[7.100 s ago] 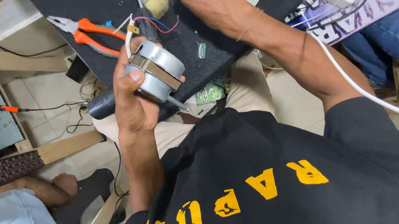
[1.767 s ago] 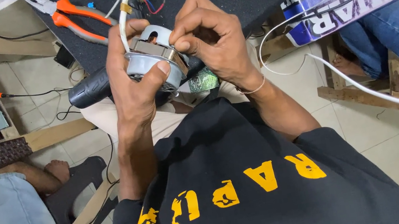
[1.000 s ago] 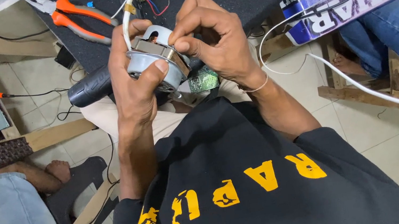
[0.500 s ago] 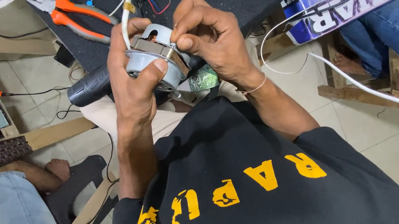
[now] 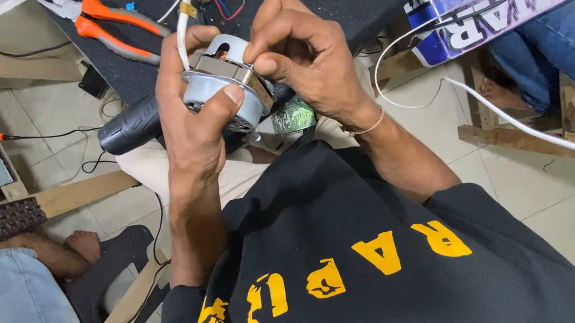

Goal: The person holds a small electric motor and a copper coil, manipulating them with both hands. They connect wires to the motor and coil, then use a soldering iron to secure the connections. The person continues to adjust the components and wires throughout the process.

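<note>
Grey motor gripped by left hand, axis tilted up-left, right hand pinching its top

Here's the small electric motor: a grey round housing with a stacked metal core across its middle, held up above the lap, tilted. White and red wires run from its top end. The left hand cradles it; the right hand pinches its upper edge.

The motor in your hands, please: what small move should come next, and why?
Probably keep the left hand gripping the motor while the right hand works its pinched fingertips at the top edge; the motor is held off the mat, so only that grip steadies it.
</note>
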